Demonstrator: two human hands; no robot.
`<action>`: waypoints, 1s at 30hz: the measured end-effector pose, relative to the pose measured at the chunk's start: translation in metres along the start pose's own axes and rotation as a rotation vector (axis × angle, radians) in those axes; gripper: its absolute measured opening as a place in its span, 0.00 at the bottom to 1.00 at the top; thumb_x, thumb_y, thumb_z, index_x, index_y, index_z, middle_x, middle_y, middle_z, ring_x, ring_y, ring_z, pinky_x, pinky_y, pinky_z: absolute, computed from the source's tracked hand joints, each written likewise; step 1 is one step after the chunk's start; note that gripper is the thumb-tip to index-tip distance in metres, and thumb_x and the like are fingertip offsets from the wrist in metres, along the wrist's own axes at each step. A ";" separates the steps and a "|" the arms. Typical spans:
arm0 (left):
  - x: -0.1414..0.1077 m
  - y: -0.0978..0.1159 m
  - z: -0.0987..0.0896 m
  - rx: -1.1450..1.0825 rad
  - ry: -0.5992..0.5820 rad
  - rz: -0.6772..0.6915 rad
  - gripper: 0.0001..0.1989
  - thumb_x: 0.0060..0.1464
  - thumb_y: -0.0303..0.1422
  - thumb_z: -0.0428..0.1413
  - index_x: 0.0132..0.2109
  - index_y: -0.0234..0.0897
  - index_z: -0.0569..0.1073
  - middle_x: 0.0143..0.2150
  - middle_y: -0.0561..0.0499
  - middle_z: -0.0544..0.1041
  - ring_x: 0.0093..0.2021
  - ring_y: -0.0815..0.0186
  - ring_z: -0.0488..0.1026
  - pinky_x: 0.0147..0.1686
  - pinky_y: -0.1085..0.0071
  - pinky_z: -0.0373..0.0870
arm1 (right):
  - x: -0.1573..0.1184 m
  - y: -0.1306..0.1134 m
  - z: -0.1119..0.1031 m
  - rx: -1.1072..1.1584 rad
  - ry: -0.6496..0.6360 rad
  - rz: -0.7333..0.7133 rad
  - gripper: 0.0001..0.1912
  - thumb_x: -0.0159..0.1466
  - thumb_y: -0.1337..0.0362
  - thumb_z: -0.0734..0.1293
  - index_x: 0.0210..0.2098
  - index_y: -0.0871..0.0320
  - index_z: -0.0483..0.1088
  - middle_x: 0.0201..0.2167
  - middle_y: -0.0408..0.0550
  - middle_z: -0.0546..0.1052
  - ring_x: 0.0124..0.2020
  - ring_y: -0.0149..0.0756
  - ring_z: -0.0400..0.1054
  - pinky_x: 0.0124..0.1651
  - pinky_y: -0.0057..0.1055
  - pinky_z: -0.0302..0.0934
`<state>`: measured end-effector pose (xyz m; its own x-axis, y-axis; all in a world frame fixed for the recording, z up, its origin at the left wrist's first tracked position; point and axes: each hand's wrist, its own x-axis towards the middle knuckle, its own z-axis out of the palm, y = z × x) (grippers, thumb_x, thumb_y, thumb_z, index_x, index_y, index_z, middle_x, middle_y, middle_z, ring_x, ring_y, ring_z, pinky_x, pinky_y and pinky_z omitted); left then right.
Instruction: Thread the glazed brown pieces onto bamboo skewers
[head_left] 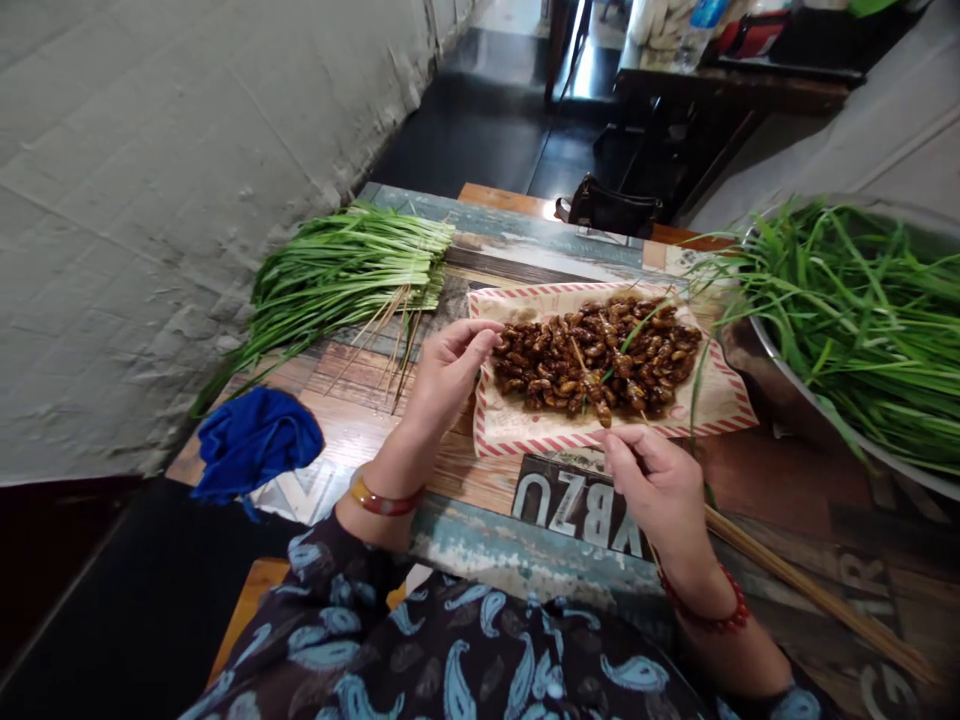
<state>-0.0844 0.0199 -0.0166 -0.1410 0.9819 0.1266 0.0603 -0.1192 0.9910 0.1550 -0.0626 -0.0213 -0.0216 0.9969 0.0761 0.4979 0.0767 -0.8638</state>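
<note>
Glossy brown pieces that look like insect pupae [540, 365] lie heaped on a sheet of paper with a red-striped border [517, 430]. At the left end of the heap, my left hand [454, 370] has thumb and forefinger pinched together against the outermost pieces; what sits between the tips is hidden. My right hand [660, 480] is closed below the front edge of the paper, pinching a thin wooden skewer [655, 560] that shows under the palm. Another stick [577, 355] and a green chive blade [637, 328] rest on the heap.
Bundled chives [345, 265] lie at the table's back left, beside loose thin sticks [386, 335]. A blue cloth [259, 440] is at the left edge. On the right stand a metal bowl [780, 355] of chives and, nearer me, a bundle of skewers [817, 590]. A wall borders the left.
</note>
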 end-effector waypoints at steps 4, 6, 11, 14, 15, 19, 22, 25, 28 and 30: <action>-0.001 -0.007 0.002 0.458 -0.165 0.228 0.07 0.57 0.35 0.56 0.37 0.37 0.78 0.35 0.49 0.77 0.38 0.65 0.71 0.41 0.67 0.66 | 0.001 -0.001 -0.001 -0.020 0.014 -0.031 0.10 0.65 0.61 0.63 0.33 0.57 0.74 0.24 0.43 0.75 0.23 0.30 0.67 0.27 0.26 0.60; -0.004 -0.008 0.007 0.633 -0.267 0.315 0.07 0.58 0.34 0.55 0.38 0.38 0.78 0.36 0.48 0.76 0.39 0.64 0.70 0.42 0.65 0.65 | 0.002 -0.003 -0.001 -0.041 0.020 -0.069 0.09 0.65 0.62 0.63 0.32 0.57 0.74 0.24 0.43 0.75 0.24 0.30 0.68 0.29 0.27 0.61; -0.011 -0.007 0.017 0.980 -0.352 0.411 0.10 0.59 0.39 0.55 0.41 0.39 0.78 0.40 0.46 0.76 0.42 0.60 0.67 0.42 0.62 0.60 | 0.004 -0.008 0.001 -0.067 0.020 -0.157 0.09 0.64 0.64 0.63 0.30 0.57 0.73 0.23 0.42 0.76 0.24 0.30 0.69 0.31 0.26 0.62; -0.014 -0.006 0.021 1.074 -0.371 0.424 0.11 0.59 0.39 0.54 0.38 0.39 0.78 0.40 0.45 0.76 0.42 0.58 0.66 0.40 0.61 0.58 | 0.004 -0.008 0.002 -0.081 0.020 -0.182 0.09 0.65 0.64 0.63 0.30 0.57 0.73 0.23 0.42 0.76 0.23 0.30 0.69 0.31 0.27 0.62; -0.015 -0.006 0.021 1.079 -0.379 0.426 0.11 0.59 0.39 0.54 0.37 0.39 0.79 0.40 0.44 0.76 0.42 0.58 0.65 0.40 0.61 0.57 | 0.004 -0.008 0.003 -0.085 0.023 -0.185 0.09 0.65 0.64 0.63 0.30 0.57 0.73 0.24 0.42 0.76 0.24 0.30 0.69 0.31 0.27 0.62; -0.015 -0.006 0.023 1.023 -0.410 0.444 0.10 0.57 0.36 0.55 0.34 0.38 0.78 0.39 0.43 0.76 0.41 0.56 0.65 0.40 0.59 0.57 | 0.006 -0.006 0.005 -0.074 0.014 -0.193 0.09 0.65 0.64 0.63 0.30 0.56 0.72 0.26 0.43 0.78 0.26 0.31 0.70 0.33 0.28 0.63; -0.015 -0.005 0.021 0.890 -0.386 0.418 0.06 0.55 0.34 0.56 0.35 0.38 0.77 0.40 0.44 0.77 0.42 0.57 0.66 0.44 0.59 0.59 | 0.008 -0.008 0.006 -0.050 0.003 -0.234 0.09 0.66 0.64 0.63 0.30 0.56 0.72 0.28 0.45 0.78 0.29 0.33 0.71 0.36 0.30 0.65; -0.016 0.000 0.019 0.555 -0.308 0.274 0.05 0.55 0.34 0.56 0.38 0.38 0.75 0.38 0.46 0.77 0.41 0.60 0.70 0.44 0.62 0.64 | 0.009 -0.009 0.006 -0.019 0.010 -0.278 0.09 0.66 0.66 0.62 0.31 0.56 0.73 0.29 0.46 0.78 0.32 0.34 0.71 0.38 0.31 0.65; -0.017 0.009 0.018 0.053 -0.295 -0.038 0.08 0.57 0.35 0.56 0.40 0.36 0.71 0.35 0.48 0.78 0.32 0.67 0.74 0.32 0.70 0.67 | 0.008 -0.009 0.004 -0.006 0.021 -0.277 0.08 0.66 0.67 0.63 0.32 0.56 0.73 0.29 0.45 0.77 0.32 0.33 0.71 0.37 0.30 0.65; -0.017 0.015 0.018 -0.217 -0.311 -0.201 0.10 0.54 0.36 0.59 0.40 0.35 0.69 0.33 0.49 0.78 0.27 0.70 0.74 0.25 0.75 0.64 | 0.007 -0.008 0.002 -0.006 0.022 -0.268 0.07 0.65 0.67 0.63 0.32 0.56 0.72 0.29 0.44 0.77 0.31 0.32 0.71 0.37 0.29 0.65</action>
<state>-0.0629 0.0042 -0.0050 0.1776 0.9825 -0.0560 -0.1520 0.0836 0.9848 0.1486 -0.0565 -0.0147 -0.1347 0.9402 0.3127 0.4825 0.3379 -0.8081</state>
